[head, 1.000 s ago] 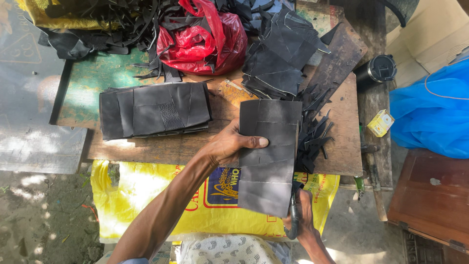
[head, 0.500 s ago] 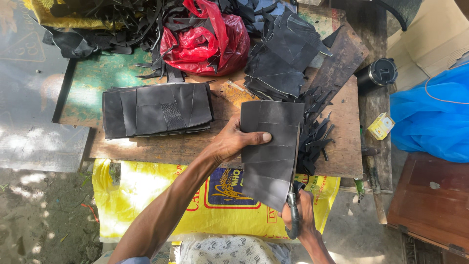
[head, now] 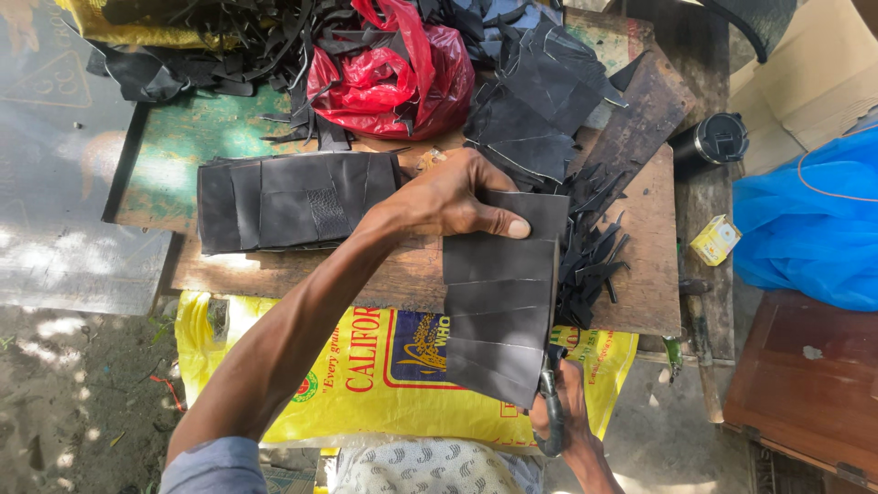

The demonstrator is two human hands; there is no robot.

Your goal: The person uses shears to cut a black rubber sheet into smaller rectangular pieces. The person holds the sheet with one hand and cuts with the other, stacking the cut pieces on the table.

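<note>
Here the left hand [head: 448, 197] pins stacked black sheets [head: 498, 293] flat while the right hand [head: 560, 412] grips shears [head: 551, 402].

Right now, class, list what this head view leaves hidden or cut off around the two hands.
- Blades of the scissors: hidden behind the black strip.
- Right hand: fingers mostly covered by the scissor handles; wrist cut off by the bottom edge.
- Left hand: palm faces down, so its grip underneath is unseen.
- Red bag: contents hidden by its folds.
</note>
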